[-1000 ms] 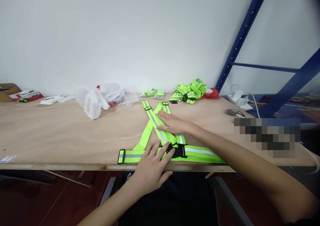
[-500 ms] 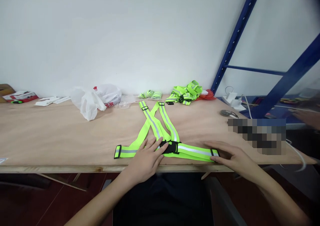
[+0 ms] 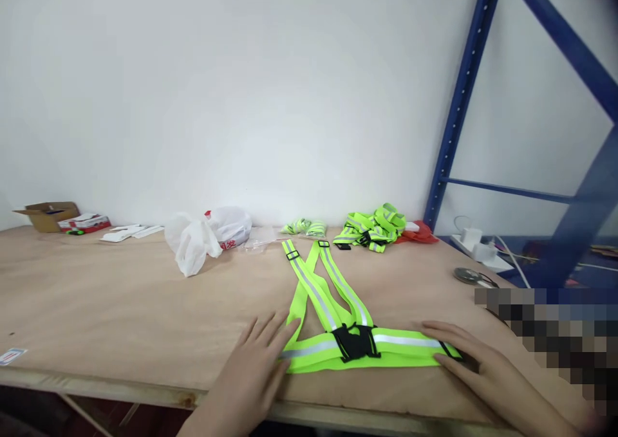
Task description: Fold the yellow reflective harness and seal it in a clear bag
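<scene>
A neon-yellow reflective vest harness [image 3: 316,289] lies flat on the table, its shoulder straps crossing and stretching away from me. Its black buckle [image 3: 356,343] is fastened at the front of the waist belt. Over the belt's left end rests my left hand [image 3: 255,363], fingers spread and flat, hiding the slider there. My right hand [image 3: 476,360] is at the belt's right end, thumb and fingers apart on either side of the black slider [image 3: 449,350], touching the strap.
Behind lie a heap of similar harnesses [image 3: 371,228], packed ones [image 3: 304,227], a red bag [image 3: 420,232] and white plastic bags [image 3: 193,244]. A cardboard box [image 3: 48,217] sits far left. At right are a power strip [image 3: 480,250], a tape measure-like disc [image 3: 467,275] and a blue rack post [image 3: 458,102].
My left hand has slid from the buckle to the belt's left end, uncovering the buckle. My right hand stays at the right end. The view has tilted up.
</scene>
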Demonstrator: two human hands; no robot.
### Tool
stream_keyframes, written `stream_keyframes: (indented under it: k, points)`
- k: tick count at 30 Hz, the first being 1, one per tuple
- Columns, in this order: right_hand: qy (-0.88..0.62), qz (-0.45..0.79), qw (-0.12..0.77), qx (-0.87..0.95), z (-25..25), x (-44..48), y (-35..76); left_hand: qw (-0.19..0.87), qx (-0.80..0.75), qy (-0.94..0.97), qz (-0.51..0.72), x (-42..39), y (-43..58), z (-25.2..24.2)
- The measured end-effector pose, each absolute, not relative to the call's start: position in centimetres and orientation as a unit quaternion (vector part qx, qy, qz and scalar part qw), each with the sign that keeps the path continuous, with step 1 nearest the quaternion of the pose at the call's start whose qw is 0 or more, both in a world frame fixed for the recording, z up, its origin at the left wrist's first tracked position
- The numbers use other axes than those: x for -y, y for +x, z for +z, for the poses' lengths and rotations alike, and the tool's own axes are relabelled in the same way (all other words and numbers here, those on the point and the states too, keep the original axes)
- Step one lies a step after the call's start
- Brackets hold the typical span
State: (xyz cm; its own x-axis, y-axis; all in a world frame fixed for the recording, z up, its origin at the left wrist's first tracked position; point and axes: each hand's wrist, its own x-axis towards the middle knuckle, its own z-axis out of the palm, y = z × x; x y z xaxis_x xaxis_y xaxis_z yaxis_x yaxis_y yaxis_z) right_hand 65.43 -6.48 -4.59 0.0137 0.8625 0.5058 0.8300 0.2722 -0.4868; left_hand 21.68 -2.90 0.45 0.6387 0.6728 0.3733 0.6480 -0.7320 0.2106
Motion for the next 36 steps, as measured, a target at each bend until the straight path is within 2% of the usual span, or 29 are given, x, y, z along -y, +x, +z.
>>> stream_keyframes:
  k: [4,7,11,18,24,29,36]
  points:
    - [-0.597,-0.033,0.383,0.704,-5.8,5.7,66.1,0.169,-0.371,0.883,0.232,2.8,18.0,-0.2]
    - [-0.61,-0.055,0.365,0.702,-5.7,5.7,66.1,0.232,-0.378,0.861,0.25,2.9,17.2,-0.8]
    - [-0.611,-0.066,0.344,0.71,-4.6,6.8,63.5,0.254,-0.415,0.833,0.264,2.9,16.9,-0.6]
    - [-0.5,-0.04,0.296,0.813,-2.7,8.3,54.3,0.258,-0.424,0.823,0.275,3.0,15.6,-0.2]
    - [-0.518,-0.011,0.243,0.82,-3.2,7.5,53.3,0.291,-0.46,0.767,0.338,2.8,15.4,-1.1]
    - [-0.514,-0.016,0.245,0.822,-3.1,7.5,53.3,0.344,-0.451,0.723,0.395,2.9,16.3,-0.6]
    - [-0.507,-0.022,0.281,0.814,-3.0,7.6,52.6,0.423,-0.427,0.697,0.392,2.7,17.0,0.4]
